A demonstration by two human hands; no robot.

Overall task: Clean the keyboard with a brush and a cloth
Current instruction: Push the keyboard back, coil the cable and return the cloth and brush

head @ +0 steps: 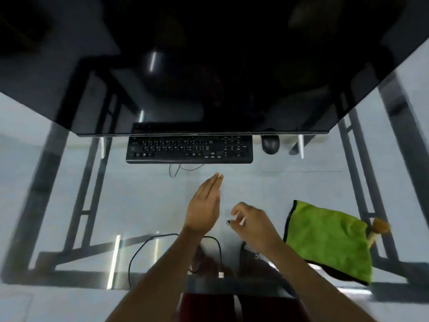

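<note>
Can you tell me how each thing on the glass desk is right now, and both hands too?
keyboard: flat, untouched
mouse: beside keyboard, untouched
green cloth: crumpled, lying unused
brush: behind cloth, partly hidden
left hand: open, empty
right hand: curled, holding nothing clear

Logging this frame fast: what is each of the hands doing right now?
Left hand: open, flat, holding nothing.
Right hand: fingers curled, seemingly pinching something small; too blurred to tell what.
</note>
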